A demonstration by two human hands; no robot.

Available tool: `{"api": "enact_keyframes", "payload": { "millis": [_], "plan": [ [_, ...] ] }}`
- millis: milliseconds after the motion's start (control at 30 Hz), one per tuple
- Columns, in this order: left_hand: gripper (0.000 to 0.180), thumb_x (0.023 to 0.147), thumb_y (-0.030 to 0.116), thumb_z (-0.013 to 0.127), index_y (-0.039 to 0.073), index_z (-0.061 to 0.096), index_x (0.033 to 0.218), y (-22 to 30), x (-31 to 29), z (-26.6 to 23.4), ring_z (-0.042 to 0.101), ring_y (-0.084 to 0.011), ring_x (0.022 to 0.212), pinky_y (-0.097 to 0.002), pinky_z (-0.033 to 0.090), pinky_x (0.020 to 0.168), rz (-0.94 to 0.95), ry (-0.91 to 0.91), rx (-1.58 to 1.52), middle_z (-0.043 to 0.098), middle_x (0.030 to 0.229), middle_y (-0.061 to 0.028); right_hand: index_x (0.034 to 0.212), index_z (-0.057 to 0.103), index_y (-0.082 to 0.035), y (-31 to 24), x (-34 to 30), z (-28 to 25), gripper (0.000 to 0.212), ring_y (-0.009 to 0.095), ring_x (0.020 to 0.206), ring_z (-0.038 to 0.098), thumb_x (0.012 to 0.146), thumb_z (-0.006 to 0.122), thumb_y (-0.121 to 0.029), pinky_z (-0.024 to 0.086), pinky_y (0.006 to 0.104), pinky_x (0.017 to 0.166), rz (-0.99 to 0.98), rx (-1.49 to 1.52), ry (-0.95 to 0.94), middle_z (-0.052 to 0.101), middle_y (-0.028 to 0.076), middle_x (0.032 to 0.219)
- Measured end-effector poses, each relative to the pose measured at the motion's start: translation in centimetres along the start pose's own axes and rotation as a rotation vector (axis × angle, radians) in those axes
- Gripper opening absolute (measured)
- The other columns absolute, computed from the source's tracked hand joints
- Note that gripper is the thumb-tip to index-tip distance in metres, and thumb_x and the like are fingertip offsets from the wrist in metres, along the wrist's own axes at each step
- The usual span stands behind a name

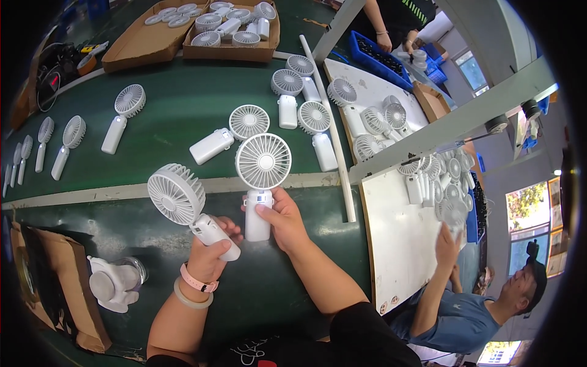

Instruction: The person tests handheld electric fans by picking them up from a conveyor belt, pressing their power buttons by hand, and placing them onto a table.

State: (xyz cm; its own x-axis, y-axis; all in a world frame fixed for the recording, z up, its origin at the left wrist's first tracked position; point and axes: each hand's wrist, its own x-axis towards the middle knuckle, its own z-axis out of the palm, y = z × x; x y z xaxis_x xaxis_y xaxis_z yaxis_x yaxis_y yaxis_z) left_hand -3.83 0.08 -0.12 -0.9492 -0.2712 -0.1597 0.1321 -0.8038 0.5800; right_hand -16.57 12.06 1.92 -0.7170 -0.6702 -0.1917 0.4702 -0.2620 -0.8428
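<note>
My left hand [211,254] is closed round the handle of a white handheld fan [177,194], which tilts up to the left. In my right hand [281,219] a second white handheld fan [264,161] stands upright, its round grille facing me and my thumb on the handle below the neck. The two fans are side by side over the green bench, their handles close together. Just beyond them another handheld fan [211,145] lies on the bench. Further right, several more fans [314,117] lie near a white rail.
Fans lie in a row [73,131] at the left. Cardboard trays [232,55] with fans and grilles stand at the back. A white figurine [113,284] sits by a carton at lower left. Right, beyond a white post, a co-worker [465,312] handles a fan at a white table [391,232].
</note>
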Motion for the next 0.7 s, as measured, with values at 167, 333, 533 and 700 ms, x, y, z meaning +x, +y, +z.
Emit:
{"api": "enact_keyframes", "payload": {
  "millis": [167,333,533,700],
  "plan": [
    [0.06,0.068,0.008,0.066,0.01,0.04,0.122,0.7,-0.1,0.7,0.043,-0.0238,0.116,-0.0415,0.042,0.091,-0.021,0.017,-0.079,0.046,0.122,-0.0086,0.112,0.045,-0.001,0.2,-0.2,0.2,0.033,0.021,0.092,0.06,0.081,0.054,-0.001,0.048,0.0338,0.083,0.036,0.019,-0.024,0.059,0.014,0.104],
    [0.08,0.067,0.018,0.065,0.01,0.026,0.135,1.0,0.2,1.8,0.045,-0.0273,0.115,-0.0452,0.044,0.089,-0.123,-0.055,-0.122,0.044,0.126,-0.0112,0.116,0.044,-0.002,0.4,-0.6,1.1,0.04,0.02,0.092,0.056,0.08,0.061,-0.011,0.046,0.0318,0.081,-0.061,-0.448,0.063,0.057,0.011,0.101],
    [0.059,0.071,0.014,0.063,0.008,0.039,0.125,1.4,0.2,-0.2,0.054,-0.027,0.104,-0.0524,0.044,0.089,-0.209,-0.251,-0.483,0.051,0.113,-0.0141,0.114,0.053,-0.003,-1.1,2.9,2.3,0.029,0.023,0.104,0.048,0.086,0.052,-0.01,0.04,0.0314,0.087,-0.353,-0.887,-0.06,0.044,0.012,0.118],
    [0.062,0.067,0.012,0.067,0.006,0.041,0.123,1.2,0.2,-0.2,0.054,-0.0275,0.103,-0.0507,0.045,0.088,-0.177,-0.348,-0.511,0.05,0.112,-0.0164,0.116,0.05,-0.007,-0.6,8.5,3.6,0.039,0.033,0.09,0.055,0.08,0.058,-0.018,0.049,0.0371,0.069,-0.553,-1.44,0.076,0.046,0.017,0.112]
  ]
}}
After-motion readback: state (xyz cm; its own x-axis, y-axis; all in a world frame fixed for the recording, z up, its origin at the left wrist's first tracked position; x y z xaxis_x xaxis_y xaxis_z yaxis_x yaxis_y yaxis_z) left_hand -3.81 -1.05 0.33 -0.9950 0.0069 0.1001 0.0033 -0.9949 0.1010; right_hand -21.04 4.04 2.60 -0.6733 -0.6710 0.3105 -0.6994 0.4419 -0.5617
